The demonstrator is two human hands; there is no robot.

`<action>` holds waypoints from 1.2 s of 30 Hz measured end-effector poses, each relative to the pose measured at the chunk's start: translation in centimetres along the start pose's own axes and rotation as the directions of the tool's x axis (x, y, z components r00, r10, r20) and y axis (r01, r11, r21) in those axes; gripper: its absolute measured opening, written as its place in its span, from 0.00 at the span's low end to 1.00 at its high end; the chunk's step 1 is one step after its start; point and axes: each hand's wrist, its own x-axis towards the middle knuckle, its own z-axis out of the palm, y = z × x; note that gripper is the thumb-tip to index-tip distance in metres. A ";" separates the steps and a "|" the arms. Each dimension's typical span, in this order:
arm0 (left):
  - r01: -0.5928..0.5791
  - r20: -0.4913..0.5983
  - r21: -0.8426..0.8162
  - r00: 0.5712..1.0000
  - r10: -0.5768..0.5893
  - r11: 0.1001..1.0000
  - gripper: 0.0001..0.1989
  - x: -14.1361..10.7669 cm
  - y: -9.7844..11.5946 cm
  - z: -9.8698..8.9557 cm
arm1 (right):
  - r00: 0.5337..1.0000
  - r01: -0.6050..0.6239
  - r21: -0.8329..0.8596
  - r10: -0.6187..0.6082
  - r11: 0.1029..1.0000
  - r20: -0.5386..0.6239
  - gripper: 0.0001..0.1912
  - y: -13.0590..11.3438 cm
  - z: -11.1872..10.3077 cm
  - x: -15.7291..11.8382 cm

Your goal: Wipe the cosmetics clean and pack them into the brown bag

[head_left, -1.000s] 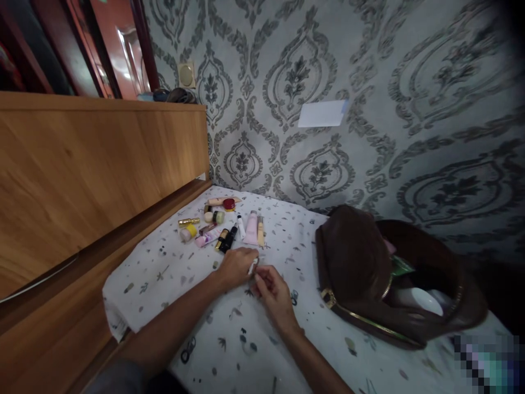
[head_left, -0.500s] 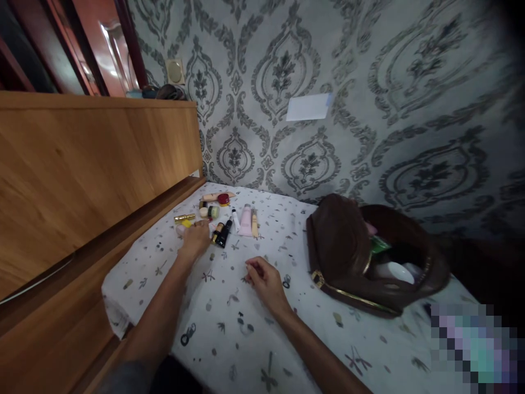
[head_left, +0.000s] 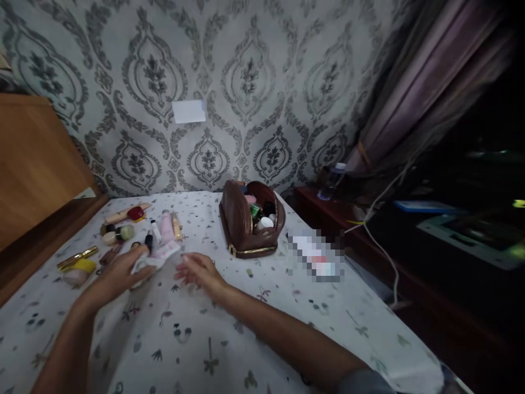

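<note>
My left hand (head_left: pixel 121 273) is closed around a soft-looking white item with pink marks (head_left: pixel 166 251); its exact kind is blurred. Just beyond it lie a pink tube (head_left: pixel 167 227), a small white tube (head_left: pixel 155 231), a slim beige tube (head_left: pixel 176 226) and a partly covered black tube (head_left: pixel 149 241). My right hand (head_left: pixel 200 273) hovers beside the white item, fingers apart and holding nothing. Left of my left hand are a gold tube (head_left: pixel 77 257), a yellow-edged item (head_left: pixel 80 271), small jars (head_left: pixel 118 234) and a red round container (head_left: pixel 136 213).
An open brown zip bag (head_left: pixel 237 219), with jars and packets inside, stands toward the back. A blurred-out object (head_left: pixel 315 254) lies right of it. Wooden furniture (head_left: pixel 36 153) borders the left; a bottle (head_left: pixel 332 180) and a cable (head_left: pixel 396 268) are at the right.
The view has turned right, bringing the bottle and curtain into sight. My left hand has taken up the white item from among the cosmetics. My right hand's fingers have spread and come nearer it.
</note>
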 end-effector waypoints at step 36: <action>-0.166 -0.204 -0.413 0.975 0.087 0.895 0.18 -0.2 8.7 6.2 | 0.955 0.110 -0.148 -0.063 0.983 0.291 0.27 -1.3 -2.4 -5.4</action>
